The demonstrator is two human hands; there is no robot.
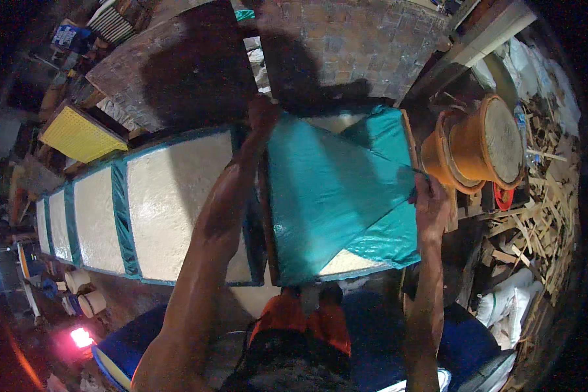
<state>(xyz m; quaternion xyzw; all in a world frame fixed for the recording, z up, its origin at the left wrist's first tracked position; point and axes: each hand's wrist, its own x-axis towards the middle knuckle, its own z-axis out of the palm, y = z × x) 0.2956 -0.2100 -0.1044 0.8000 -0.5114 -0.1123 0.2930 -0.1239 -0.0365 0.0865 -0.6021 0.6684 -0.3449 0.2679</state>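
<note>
A wet teal cloth lies folded over a pale, creamy white mass inside a wooden frame in front of me. At the frame's far left corner, my left hand is closed on the cloth's edge; shadow darkens its fingers. Over by the right side, my right hand pinches a gathered corner of the same cloth. Between the two hands the cloth stretches in a slanting fold. Strips of the white mass show at the near edge and beneath the far edge.
Leftward runs a row of cloth-lined frames holding smooth white slabs. A yellow perforated crate stands behind them. At right are orange-brown round tubs, split wood and white sacks. Blue barrels stand near my legs.
</note>
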